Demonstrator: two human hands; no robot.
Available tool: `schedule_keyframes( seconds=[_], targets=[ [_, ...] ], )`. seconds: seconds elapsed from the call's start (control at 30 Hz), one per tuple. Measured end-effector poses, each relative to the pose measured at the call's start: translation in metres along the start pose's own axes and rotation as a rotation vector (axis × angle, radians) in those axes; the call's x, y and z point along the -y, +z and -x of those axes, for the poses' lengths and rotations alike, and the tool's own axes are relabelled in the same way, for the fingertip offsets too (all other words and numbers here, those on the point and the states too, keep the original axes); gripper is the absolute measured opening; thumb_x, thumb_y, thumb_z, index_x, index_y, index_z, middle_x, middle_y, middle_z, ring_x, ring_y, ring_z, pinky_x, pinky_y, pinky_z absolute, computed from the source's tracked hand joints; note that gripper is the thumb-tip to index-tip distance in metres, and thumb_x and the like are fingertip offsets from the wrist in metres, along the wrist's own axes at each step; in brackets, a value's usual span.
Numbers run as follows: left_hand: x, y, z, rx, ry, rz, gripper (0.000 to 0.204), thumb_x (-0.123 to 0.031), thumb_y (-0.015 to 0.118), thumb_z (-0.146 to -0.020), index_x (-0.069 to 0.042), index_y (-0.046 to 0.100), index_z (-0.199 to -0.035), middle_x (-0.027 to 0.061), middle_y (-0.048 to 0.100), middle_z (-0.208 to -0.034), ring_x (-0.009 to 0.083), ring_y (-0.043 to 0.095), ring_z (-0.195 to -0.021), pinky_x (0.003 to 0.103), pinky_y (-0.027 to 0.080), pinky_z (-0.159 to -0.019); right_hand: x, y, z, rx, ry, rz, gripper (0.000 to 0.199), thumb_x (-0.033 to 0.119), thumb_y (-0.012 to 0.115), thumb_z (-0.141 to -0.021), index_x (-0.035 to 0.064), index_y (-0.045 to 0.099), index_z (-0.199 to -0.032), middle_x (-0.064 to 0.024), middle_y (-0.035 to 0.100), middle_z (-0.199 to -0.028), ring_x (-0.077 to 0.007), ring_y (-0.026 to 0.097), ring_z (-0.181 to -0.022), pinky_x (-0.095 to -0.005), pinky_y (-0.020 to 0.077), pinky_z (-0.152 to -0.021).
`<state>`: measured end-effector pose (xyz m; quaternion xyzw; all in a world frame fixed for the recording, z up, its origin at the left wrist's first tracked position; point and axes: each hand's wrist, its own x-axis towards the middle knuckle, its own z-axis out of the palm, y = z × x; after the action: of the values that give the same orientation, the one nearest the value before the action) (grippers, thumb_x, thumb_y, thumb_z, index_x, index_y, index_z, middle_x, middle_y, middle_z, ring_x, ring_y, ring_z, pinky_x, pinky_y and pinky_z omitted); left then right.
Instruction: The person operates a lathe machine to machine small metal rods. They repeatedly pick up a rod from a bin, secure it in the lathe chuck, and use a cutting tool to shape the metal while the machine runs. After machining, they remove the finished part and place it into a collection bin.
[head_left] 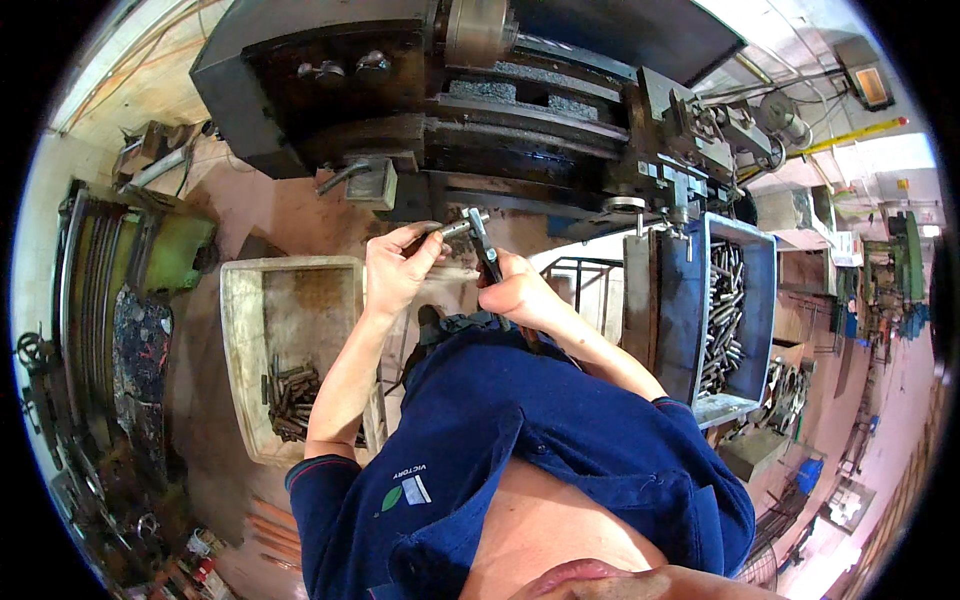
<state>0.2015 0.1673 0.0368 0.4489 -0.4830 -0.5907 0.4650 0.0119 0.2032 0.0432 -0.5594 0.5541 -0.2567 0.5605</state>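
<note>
In front of my chest, my left hand pinches a short metal rod between thumb and fingers. The rod points to the right, and its far end meets the silver jaws of a caliper. Closed around the caliper's dark body is my right hand. Whether the jaws press on the rod is too small to tell.
A lathe stands ahead, its chuck blurred. On the left a pale bin holds several metal rods; on the right a blue bin is heaped with metal pieces. A green machine stands far left.
</note>
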Motion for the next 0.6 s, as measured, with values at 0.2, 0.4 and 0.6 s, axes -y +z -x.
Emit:
schedule_keyframes(
  seconds=[0.2, 0.4, 0.6],
  targets=[
    [0.006, 0.000, -0.011, 0.114, -0.091, 0.054, 0.022, -0.012, 0.061, -0.083, 0.006, 0.060, -0.096, 0.0086, 0.064, -0.079, 0.0126, 0.061, -0.069, 0.024, 0.051, -0.063, 0.006, 0.008, 0.006, -0.136, 0.022, 0.175, 0.031, 0.018, 0.060, -0.057, -0.0036, 0.050, -0.077, -0.0196, 0.051, -0.065, -0.0316, 0.054, -0.064, -0.0359, 0.0423, -0.058],
    [0.015, -0.005, -0.022, 0.213, -0.179, 0.132, 0.028, -0.014, 0.061, -0.083, 0.003, 0.055, -0.104, 0.0078, 0.063, -0.085, 0.0126, 0.061, -0.073, 0.025, 0.050, -0.066, -0.016, 0.011, 0.007, -0.173, 0.200, -0.184, 0.030, 0.016, 0.056, -0.059, -0.0029, 0.056, -0.082, -0.0075, 0.054, -0.066, -0.0157, 0.052, -0.065, -0.0294, 0.0419, -0.059],
    [0.046, 0.024, -0.003, 0.607, -0.313, -0.047, 0.036, -0.021, 0.067, -0.078, 0.002, 0.053, -0.101, 0.0058, 0.061, -0.089, 0.0120, 0.057, -0.079, 0.027, 0.047, -0.070, 0.003, -0.005, 0.001, -0.395, 0.105, -0.753, 0.017, 0.008, 0.054, -0.062, 0.0034, 0.051, -0.077, -0.0030, 0.050, -0.067, -0.0145, 0.049, -0.062, -0.0262, 0.0399, -0.059]
  ],
)
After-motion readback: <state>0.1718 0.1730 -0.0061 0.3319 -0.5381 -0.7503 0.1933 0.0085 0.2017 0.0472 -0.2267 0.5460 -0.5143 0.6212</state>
